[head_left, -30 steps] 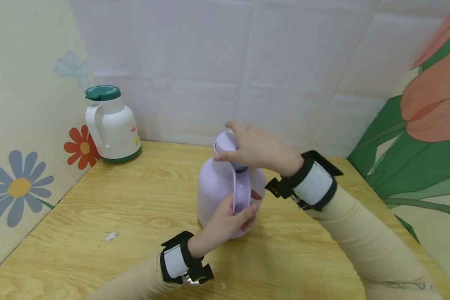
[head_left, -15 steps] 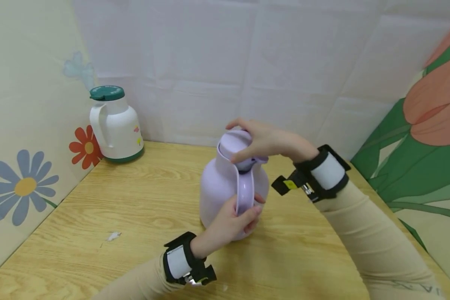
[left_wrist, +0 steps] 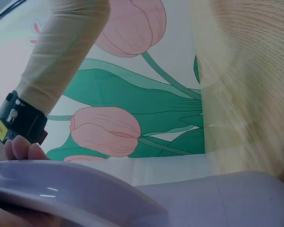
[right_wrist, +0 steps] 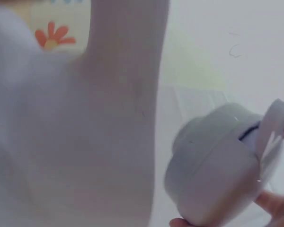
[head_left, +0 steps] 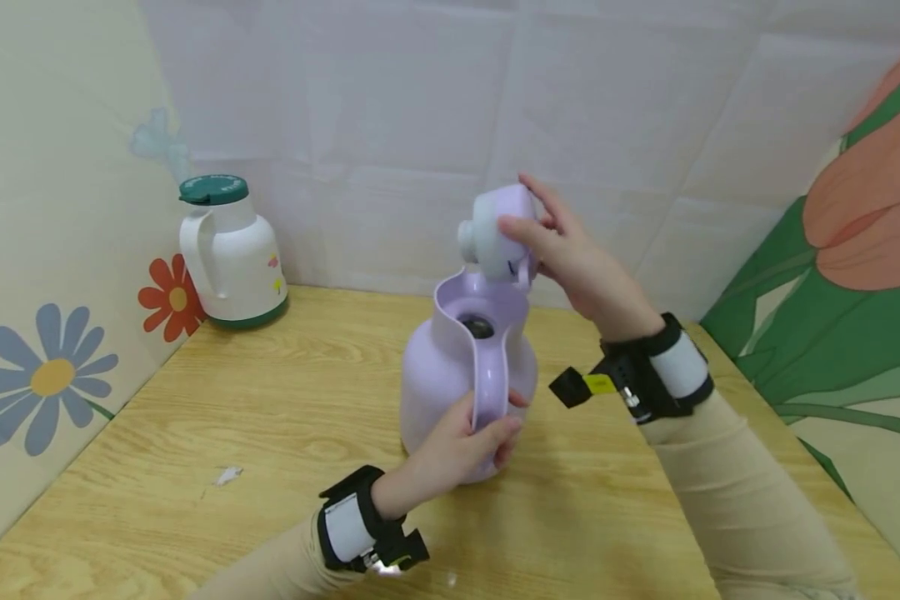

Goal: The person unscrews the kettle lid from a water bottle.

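Note:
A lilac thermos jug (head_left: 427, 375) stands upright on the wooden table, its mouth uncovered and a dark round opening showing inside the neck. My left hand (head_left: 457, 446) grips the jug's handle (head_left: 491, 375), fingers wrapped round it; the left wrist view shows fingertips (left_wrist: 26, 149) over the handle's edge. Above the mouth, my right hand (head_left: 570, 250) holds the lilac and white lid (head_left: 498, 229) between thumb and fingers. The lid is tipped on its side, its narrow stopper end pointing left. In the right wrist view the lid (right_wrist: 217, 165) appears close beside the jug's neck.
A white thermos jug (head_left: 240, 258) with a green lid stands at the back left, near the flower-printed wall. A small white scrap (head_left: 228, 476) lies on the wooden table (head_left: 307, 375) at left. A white sheet (head_left: 360, 125) hangs along the back.
My right hand has lifted the lid out of the jug's mouth, raised it and tilted it sideways. The left hand keeps its grip on the handle.

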The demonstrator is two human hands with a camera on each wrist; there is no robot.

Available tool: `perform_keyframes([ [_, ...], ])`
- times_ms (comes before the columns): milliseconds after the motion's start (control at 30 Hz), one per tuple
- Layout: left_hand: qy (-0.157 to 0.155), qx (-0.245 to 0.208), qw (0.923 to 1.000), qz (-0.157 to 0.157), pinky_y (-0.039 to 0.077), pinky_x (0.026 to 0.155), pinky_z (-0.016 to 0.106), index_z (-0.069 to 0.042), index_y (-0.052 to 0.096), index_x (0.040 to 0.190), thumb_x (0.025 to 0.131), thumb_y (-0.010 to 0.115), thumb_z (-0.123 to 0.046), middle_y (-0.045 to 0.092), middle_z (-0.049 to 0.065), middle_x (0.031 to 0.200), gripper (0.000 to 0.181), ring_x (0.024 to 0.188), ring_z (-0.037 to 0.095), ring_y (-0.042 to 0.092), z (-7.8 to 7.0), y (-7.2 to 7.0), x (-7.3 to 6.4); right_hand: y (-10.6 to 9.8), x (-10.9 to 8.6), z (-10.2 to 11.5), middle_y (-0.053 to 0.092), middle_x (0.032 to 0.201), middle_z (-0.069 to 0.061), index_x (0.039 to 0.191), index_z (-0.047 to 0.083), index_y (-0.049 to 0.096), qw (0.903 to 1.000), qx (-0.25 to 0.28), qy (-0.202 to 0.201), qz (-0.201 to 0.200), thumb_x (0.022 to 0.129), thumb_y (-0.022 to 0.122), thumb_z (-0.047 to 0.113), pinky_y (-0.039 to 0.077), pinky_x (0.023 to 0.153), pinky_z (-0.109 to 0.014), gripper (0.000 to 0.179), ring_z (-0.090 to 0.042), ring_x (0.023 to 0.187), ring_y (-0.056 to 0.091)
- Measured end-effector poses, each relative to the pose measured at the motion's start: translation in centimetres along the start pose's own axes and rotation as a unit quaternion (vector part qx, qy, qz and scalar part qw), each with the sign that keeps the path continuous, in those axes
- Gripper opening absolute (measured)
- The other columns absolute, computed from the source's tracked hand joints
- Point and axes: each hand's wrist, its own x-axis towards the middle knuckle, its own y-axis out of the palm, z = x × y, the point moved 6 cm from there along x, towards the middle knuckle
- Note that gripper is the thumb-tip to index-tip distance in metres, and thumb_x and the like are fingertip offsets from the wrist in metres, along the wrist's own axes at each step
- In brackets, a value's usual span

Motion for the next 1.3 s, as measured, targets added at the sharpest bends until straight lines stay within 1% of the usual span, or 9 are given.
perform_keyframes([
  [267, -0.005, 0.096, 0.9954, 0.0, 0.051, 0.082, 0.024, 0.013, 0.057, 0.119, 0.1, 0.06, -0.011, 0.065, 0.024, 0.094, 0.03, 0.083, 0.005, 0.058, 0.1, -1.0, -0.3, 0.8, -1.4, -1.7, 0.039, 0.13, -0.005, 0.14, 0.03, 0.035, 0.9599, 0.277, -0.031, -0.034, 0.103, 0.05, 0.044, 0.049, 0.091, -0.029, 0.042, -0.022, 0.115, 0.041],
  [433, 0.048, 0.129, 0.9869, -0.084, 0.052, 0.088, 0.028, 0.009, 0.057, 0.123, 0.101, 0.063, -0.034, 0.065, 0.023, 0.111, 0.049, 0.099, 0.014, 0.06, -1.2, -2.3, -1.6, 1.8, -2.4, -1.9, 0.037, 0.142, -0.008, 0.14, 0.028, 0.044, 0.9247, 0.376, -0.061, -0.007, 0.104, 0.048, 0.047, 0.049, 0.099, -0.029, 0.041, -0.024, 0.129, 0.038],
  [567, 0.149, 0.118, 0.9591, -0.21, 0.053, 0.079, 0.026, 0.011, 0.053, 0.12, 0.099, 0.061, -0.018, 0.059, 0.026, 0.104, 0.037, 0.091, 0.013, 0.059, -3.8, -4.4, -2.2, 2.4, -3.4, -1.7, 0.034, 0.147, -0.011, 0.144, 0.028, 0.042, 0.9004, 0.431, -0.059, -0.005, 0.102, 0.054, 0.047, 0.05, 0.101, -0.033, 0.048, -0.029, 0.133, 0.037],
  [667, 0.194, 0.145, 0.9376, -0.25, 0.056, 0.077, 0.026, 0.011, 0.047, 0.129, 0.094, 0.064, -0.003, 0.054, 0.028, 0.116, 0.042, 0.093, 0.02, 0.063, -6.2, -5.7, -1.6, 2.6, -4.0, -1.6, 0.033, 0.148, -0.014, 0.146, 0.026, 0.037, 0.8867, 0.459, -0.055, -0.007, 0.097, 0.064, 0.048, 0.052, 0.1, -0.035, 0.061, -0.036, 0.133, 0.038],
  [767, 0.189, 0.157, 0.9389, -0.241, 0.059, 0.077, 0.028, 0.008, 0.042, 0.137, 0.09, 0.065, 0.006, 0.05, 0.028, 0.127, 0.053, 0.095, 0.031, 0.066, -8.2, -6.5, -0.3, 2.9, -4.2, -1.5, 0.033, 0.148, -0.015, 0.146, 0.023, 0.034, 0.8806, 0.469, -0.065, -0.003, 0.093, 0.07, 0.048, 0.051, 0.101, -0.036, 0.068, -0.036, 0.131, 0.042],
  [867, 0.147, 0.098, 0.9609, -0.213, 0.06, 0.077, 0.033, 0.001, 0.04, 0.143, 0.095, 0.06, -0.002, 0.049, 0.027, 0.131, 0.052, 0.091, 0.027, 0.068, -9.2, -7.1, 1.0, 3.3, -4.3, -1.6, 0.035, 0.147, -0.014, 0.146, 0.022, 0.037, 0.8734, 0.48, -0.082, 0.002, 0.087, 0.078, 0.047, 0.05, 0.102, -0.035, 0.076, -0.032, 0.125, 0.051],
  [1033, 0.033, -0.057, 0.9866, -0.149, 0.06, 0.085, 0.04, -0.009, 0.031, 0.153, 0.104, 0.044, -0.024, 0.044, 0.02, 0.144, 0.053, 0.088, 0.02, 0.071, -9.5, -7.2, 2.2, 4.4, -4.5, -2.2, 0.037, 0.146, -0.01, 0.147, 0.022, 0.038, 0.8758, 0.471, -0.104, 0.012, 0.08, 0.083, 0.05, 0.048, 0.101, -0.03, 0.085, -0.025, 0.123, 0.049],
  [1167, -0.027, -0.138, 0.9832, -0.116, 0.058, 0.091, 0.041, -0.008, 0.033, 0.153, 0.107, 0.038, -0.03, 0.042, 0.017, 0.146, 0.052, 0.09, 0.024, 0.072, -9.8, -7.1, 2.9, 4.8, -4.7, -2.4, 0.036, 0.148, -0.009, 0.149, 0.023, 0.035, 0.903, 0.417, -0.102, 0.017, 0.084, 0.077, 0.056, 0.042, 0.102, -0.03, 0.084, -0.025, 0.129, 0.039],
  [1300, -0.055, -0.185, 0.9725, -0.131, 0.058, 0.091, 0.037, -0.005, 0.037, 0.152, 0.107, 0.04, -0.024, 0.045, 0.015, 0.145, 0.049, 0.085, 0.02, 0.069, -10.0, -7.3, 3.3, 4.9, -4.8, -2.5, 0.035, 0.15, -0.008, 0.151, 0.024, 0.032, 0.9215, 0.375, -0.099, 0.024, 0.085, 0.073, 0.06, 0.039, 0.105, -0.032, 0.086, -0.027, 0.131, 0.036],
])
